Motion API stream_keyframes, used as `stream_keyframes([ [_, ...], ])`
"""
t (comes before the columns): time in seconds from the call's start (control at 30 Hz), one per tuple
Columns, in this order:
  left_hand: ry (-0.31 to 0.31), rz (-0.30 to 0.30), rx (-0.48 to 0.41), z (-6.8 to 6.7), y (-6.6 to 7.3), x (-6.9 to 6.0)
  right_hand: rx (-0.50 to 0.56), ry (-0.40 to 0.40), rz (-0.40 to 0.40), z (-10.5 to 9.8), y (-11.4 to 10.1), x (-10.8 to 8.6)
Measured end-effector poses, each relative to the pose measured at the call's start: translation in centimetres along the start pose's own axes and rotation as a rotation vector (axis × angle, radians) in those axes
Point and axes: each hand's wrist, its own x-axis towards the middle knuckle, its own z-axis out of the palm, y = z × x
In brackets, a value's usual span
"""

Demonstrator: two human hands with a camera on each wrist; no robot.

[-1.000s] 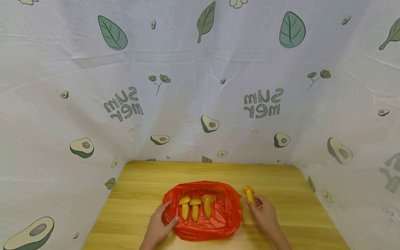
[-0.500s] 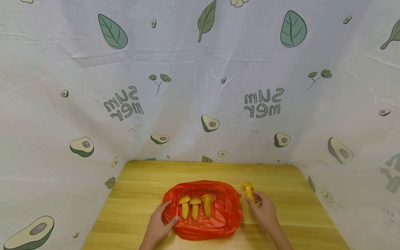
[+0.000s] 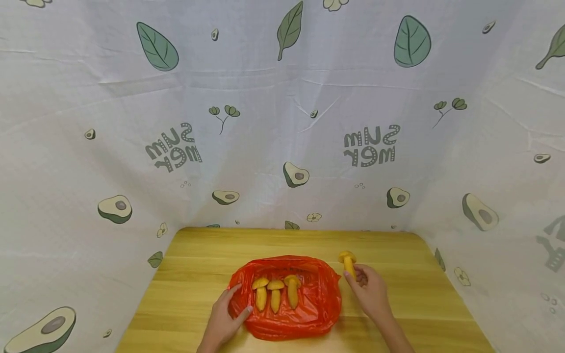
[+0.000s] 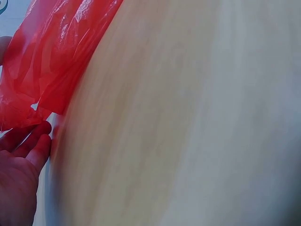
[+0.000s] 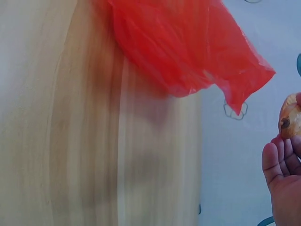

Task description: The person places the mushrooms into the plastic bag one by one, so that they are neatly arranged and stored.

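A red plastic bag (image 3: 309, 314) sits spread open on the table, with three yellow-brown mushrooms (image 3: 275, 296) lying side by side inside. My left hand (image 3: 224, 316) holds the bag's left side, its thumb and a finger over the rim. In the left wrist view, other fingers (image 4: 40, 148) touch the bag's outer side. To the right of the bag, my right hand (image 3: 372, 289) pinches another mushroom (image 3: 347, 262) by its stem, cap pointing away. The stem's dirt-marked end (image 5: 288, 120) shows at the edge of the right wrist view.
The wooden table (image 3: 198, 250) extends around the bag on all sides. Behind it and along both sides hangs a pale cloth (image 3: 265, 147) printed with avocados and leaves. A pointed corner of the bag (image 5: 240, 94) sticks out toward my right hand.
My right hand has moved slightly away from me and to the left with the mushroom. The left hand, the bag and the three mushrooms inside have stayed in place.
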Motion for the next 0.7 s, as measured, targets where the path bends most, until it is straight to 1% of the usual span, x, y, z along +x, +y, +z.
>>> stream_keyframes([
  [0.2, -0.004, -0.002, -0.008, -0.1, 0.1, -0.1, 0.025, -0.003, 0.01, 0.1, -1.1, -0.2],
  [0.43, -0.007, -0.006, -0.004, -0.2, 0.4, -0.1, 0.057, 0.016, -0.038, 0.6, -2.5, -0.6],
  [0.6, -0.012, -0.012, -0.003, -0.2, 0.4, -0.1, 0.066, -0.008, -0.011, 1.0, -3.0, -0.6],
  [0.7, -0.012, -0.01, -0.004, -0.1, 0.3, -0.1, 0.065, -0.013, -0.017, 1.2, -3.2, -0.7],
])
